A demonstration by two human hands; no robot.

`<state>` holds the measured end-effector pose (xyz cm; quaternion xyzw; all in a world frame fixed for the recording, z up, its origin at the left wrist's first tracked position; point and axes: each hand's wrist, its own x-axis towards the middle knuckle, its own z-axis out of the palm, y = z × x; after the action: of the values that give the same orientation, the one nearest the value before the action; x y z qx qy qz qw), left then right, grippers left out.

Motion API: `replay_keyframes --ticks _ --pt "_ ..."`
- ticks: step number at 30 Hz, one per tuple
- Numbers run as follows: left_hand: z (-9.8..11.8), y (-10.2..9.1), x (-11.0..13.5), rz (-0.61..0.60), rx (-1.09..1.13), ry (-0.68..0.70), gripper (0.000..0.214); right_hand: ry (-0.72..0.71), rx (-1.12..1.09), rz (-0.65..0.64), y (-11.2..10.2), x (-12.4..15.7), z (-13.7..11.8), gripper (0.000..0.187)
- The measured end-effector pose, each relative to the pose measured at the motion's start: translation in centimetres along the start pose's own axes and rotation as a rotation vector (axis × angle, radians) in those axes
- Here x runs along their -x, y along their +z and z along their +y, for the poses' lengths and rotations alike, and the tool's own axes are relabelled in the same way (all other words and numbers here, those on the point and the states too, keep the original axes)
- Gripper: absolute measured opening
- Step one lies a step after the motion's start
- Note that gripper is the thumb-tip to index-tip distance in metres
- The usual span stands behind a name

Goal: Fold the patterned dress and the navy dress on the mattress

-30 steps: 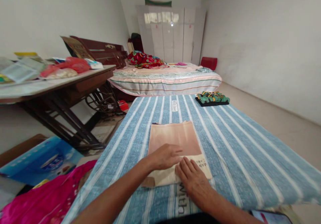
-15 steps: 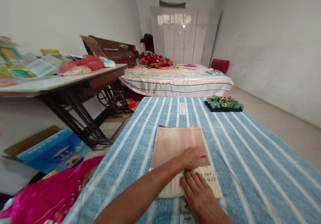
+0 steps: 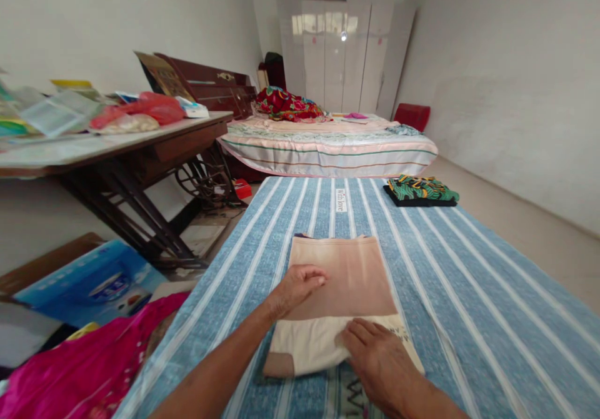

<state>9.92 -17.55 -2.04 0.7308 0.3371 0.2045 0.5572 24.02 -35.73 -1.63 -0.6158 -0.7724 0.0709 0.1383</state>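
A folded garment [image 3: 344, 281], tan on its far part and cream on its near part, lies on the striped blue cloth [image 3: 225, 281]. Dark printed letters show near its right edge, and a brown patch marks its near left corner. My left hand [image 3: 302, 284] is over the left side of the tan part, fingers loosely extended and holding nothing. On the cream part rests my right hand [image 3: 377, 353], palm down with fingers laid on the fabric; its thumb is hidden. The cream near edge looks slightly wavy beside that hand.
A folded green patterned garment [image 3: 422, 187] lies on black cloth at the far right corner. To the left stand a cluttered sewing table [image 3: 187, 125], a blue box [image 3: 98, 281] and pink fabric [image 3: 94, 363]. A bed [image 3: 328, 150] is beyond.
My left hand has moved left across the garment, off its right side. The cream part's left side has shifted outward, and the brown corner now shows. My right hand has moved slightly right.
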Motion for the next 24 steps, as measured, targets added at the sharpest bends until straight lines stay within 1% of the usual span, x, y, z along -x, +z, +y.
replay_keyframes --ticks 3,7,10,12,15,16,18,20,21,23,24 --pt "-0.5 -0.3 0.0 -0.024 0.075 -0.064 0.029 0.014 -0.031 -0.105 -1.0 -0.5 0.0 0.019" --pt "0.5 -1.1 0.2 -0.057 0.218 -0.129 0.029 0.052 -0.075 -0.255 -2.8 -1.7 0.3 0.02" --pt "1.2 -2.5 0.7 -0.064 0.268 -0.143 0.034 0.063 -0.17 -0.296 -4.8 -3.0 1.0 0.014" --pt "1.2 -3.6 1.0 -0.093 0.293 -0.154 0.037 0.05 -0.318 -0.313 -6.5 -4.5 2.2 0.017" --pt "0.5 -5.0 0.9 -0.156 0.431 -0.208 0.045 0.015 -0.58 -0.426 -8.9 -8.3 5.2 0.024" --pt "0.2 -5.3 0.7 -0.155 0.499 -0.241 0.049 0.0 -0.641 -0.485 -9.5 -10.0 6.5 0.025" --pt "-0.2 -5.8 0.1 -0.105 0.631 -0.308 0.057 0.015 -0.706 -0.587 -10.4 -13.8 9.0 0.027" --pt "-0.2 -5.9 -0.6 -0.044 0.72 -0.342 0.062 0.153 -0.782 -0.656 -10.4 -17.4 11.3 0.03" --pt "-0.1 -5.9 -0.9 -0.029 0.744 -0.346 0.064 0.212 -0.784 -0.663 -10.2 -18.9 12.3 0.032" --pt "0.2 -5.7 -1.5 -0.013 0.741 -0.342 0.062 0.285 -0.703 -0.618 -9.3 -21.0 14.1 0.033" --pt "0.3 -5.5 -1.7 -0.004 0.712 -0.348 0.059 0.301 -0.669 -0.603 -8.8 -21.6 14.8 0.032"
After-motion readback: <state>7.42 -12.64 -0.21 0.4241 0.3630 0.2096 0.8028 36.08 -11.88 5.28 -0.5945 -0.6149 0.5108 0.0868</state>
